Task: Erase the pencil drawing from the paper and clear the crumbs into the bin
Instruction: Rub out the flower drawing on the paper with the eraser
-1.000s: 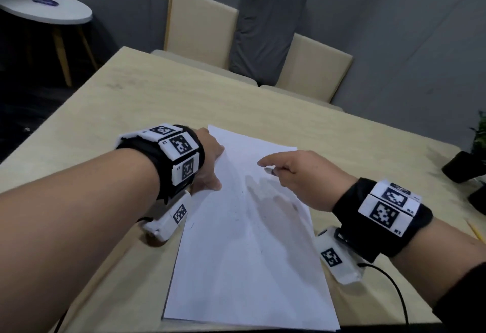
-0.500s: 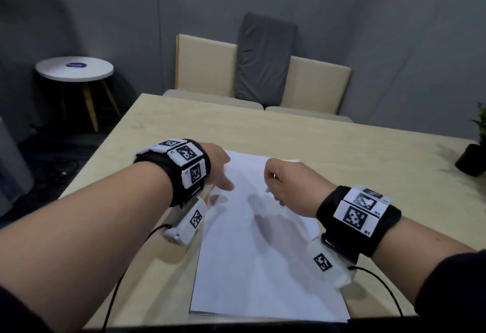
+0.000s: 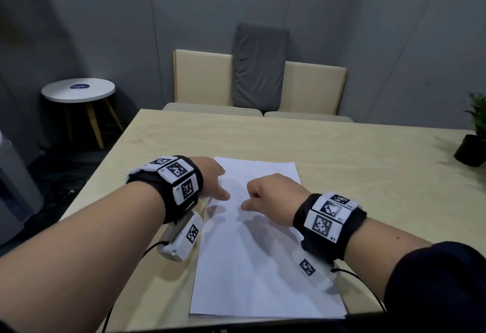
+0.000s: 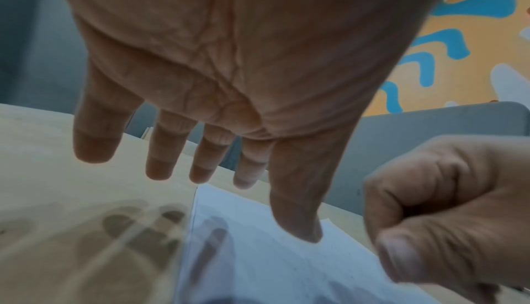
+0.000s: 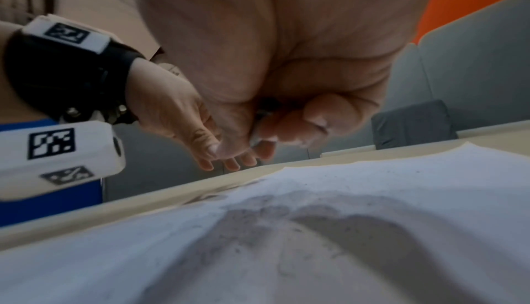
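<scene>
Two hands are working over the paper point(image 3: 257, 248): the right hand point(image 3: 271, 196) is curling tightly round a small pale thing, likely the eraser point(image 5: 259, 138), while the left hand point(image 3: 210, 179) is hovering with fingers spread and straight, holding nothing, its thumb reaching over the sheet's left edge. Grey crumbs point(image 5: 258, 216) are lying scattered on the sheet — no bin is showing. To rub well, the left palm should be pressing the sheet flat on the table point(image 3: 342, 154) while strokes are running short and light — away from that anchor.
</scene>
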`<state>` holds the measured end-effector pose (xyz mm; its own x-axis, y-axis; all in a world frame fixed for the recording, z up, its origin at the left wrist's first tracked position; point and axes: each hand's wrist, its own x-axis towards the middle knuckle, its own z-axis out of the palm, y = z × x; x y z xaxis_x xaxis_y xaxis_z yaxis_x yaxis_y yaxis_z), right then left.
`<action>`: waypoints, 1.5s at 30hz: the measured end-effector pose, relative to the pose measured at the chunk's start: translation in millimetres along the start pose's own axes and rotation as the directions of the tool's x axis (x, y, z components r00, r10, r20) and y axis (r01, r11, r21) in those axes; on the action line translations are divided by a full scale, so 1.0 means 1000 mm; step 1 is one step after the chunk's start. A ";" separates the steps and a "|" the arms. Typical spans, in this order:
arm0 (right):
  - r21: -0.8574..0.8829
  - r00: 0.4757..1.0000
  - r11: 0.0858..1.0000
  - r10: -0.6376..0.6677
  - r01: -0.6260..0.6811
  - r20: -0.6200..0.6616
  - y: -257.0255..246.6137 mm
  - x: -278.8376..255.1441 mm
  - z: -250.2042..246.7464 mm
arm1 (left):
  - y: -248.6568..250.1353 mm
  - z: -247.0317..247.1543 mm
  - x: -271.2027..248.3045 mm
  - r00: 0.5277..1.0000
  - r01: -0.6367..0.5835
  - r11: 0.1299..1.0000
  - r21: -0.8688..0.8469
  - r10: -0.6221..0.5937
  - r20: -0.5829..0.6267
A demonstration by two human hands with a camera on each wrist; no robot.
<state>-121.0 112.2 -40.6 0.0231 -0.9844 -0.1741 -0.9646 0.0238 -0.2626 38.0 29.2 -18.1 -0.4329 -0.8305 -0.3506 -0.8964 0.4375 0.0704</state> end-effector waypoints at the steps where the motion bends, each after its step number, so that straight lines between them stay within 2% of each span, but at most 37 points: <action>1: 0.030 1.000 1.000 0.006 -0.006 -0.006 0.001 0.001 0.000 | -0.001 0.002 0.000 1.000 -0.003 1.000 -0.015 0.003 -0.003; 5: 0.125 0.998 0.992 0.040 -0.033 -0.052 0.003 0.000 -0.003 | -0.004 0.008 -0.001 0.999 -0.006 0.998 -0.064 0.004 -0.034; 8: 0.109 0.997 0.993 0.051 -0.044 -0.054 0.011 -0.005 -0.008 | -0.007 0.010 -0.002 0.998 0.006 0.995 -0.096 -0.012 -0.057; 12: 0.042 0.996 0.996 0.077 -0.075 -0.040 0.026 -0.013 -0.008 | -0.010 0.013 -0.001 0.996 0.053 0.957 -0.285 -0.071 -0.052; 15: 0.045 0.996 0.995 0.086 -0.085 -0.022 0.031 -0.016 0.000 | -0.014 0.020 0.003 0.989 0.107 0.845 -0.523 -0.146 -0.034; 19: 0.038 0.997 0.997 0.067 -0.066 -0.026 0.030 -0.015 0.003 | -0.016 0.024 0.003 0.972 0.190 0.589 -0.786 -0.228 0.064; 22: 0.044 0.997 0.996 0.073 -0.072 -0.023 0.030 -0.014 0.001 | -0.014 0.024 0.004 0.959 0.237 0.458 -0.857 -0.252 0.131; 26: 0.038 0.997 0.997 0.070 -0.069 -0.043 0.031 -0.015 0.001 | -0.011 0.024 0.004 0.933 0.290 0.327 -0.899 -0.307 0.189; 29: 0.003 0.997 0.999 0.052 -0.052 -0.059 0.031 -0.016 0.003 | -0.011 0.025 0.004 0.930 0.280 0.242 -0.929 -0.309 0.200; 34: 0.005 0.997 0.999 0.046 -0.045 -0.067 0.032 -0.016 0.003 | -0.008 0.028 0.000 0.921 0.331 0.257 -0.908 -0.299 0.251; 39: 0.006 0.997 0.999 0.043 -0.043 -0.066 0.034 -0.016 0.005 | -0.005 0.030 0.007 0.904 0.337 0.207 -0.919 -0.345 0.253; 43: -0.007 0.997 0.999 0.040 -0.041 -0.067 0.035 -0.014 0.006 | -0.009 0.024 0.003 0.901 0.335 0.235 -0.912 -0.365 0.237; 45: -0.020 0.997 0.999 0.035 -0.037 -0.068 0.034 -0.015 0.005 | -0.010 0.023 0.001 0.900 0.344 0.219 -0.913 -0.353 0.254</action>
<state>-152.9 128.3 -52.1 -0.0290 -0.9925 -0.1186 -0.9699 0.0566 -0.2369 48.5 31.9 -40.4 -0.0488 -0.8147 -0.5778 -0.4317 -0.5045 0.7477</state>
